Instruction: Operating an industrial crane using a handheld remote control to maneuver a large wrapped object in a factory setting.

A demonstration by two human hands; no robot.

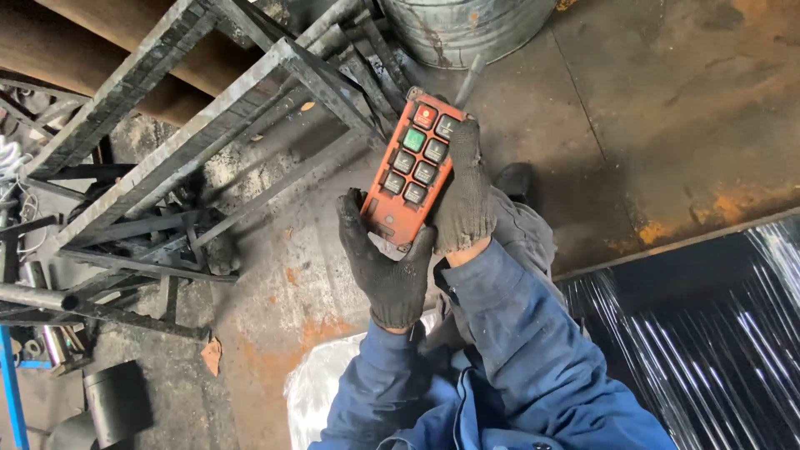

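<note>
An orange remote control with several dark buttons, one green button and one red button is held up in front of me. My left hand, in a black glove, cups its lower end from below. My right hand, also in a black glove, grips its right side, with a finger resting on a button near the top. Both sleeves are blue work cloth.
A welded frame of dirty steel angle bars lies on the floor at left. A grey metal drum stands at the top. A dark ribbed sheet fills the lower right. The concrete floor is rust-stained.
</note>
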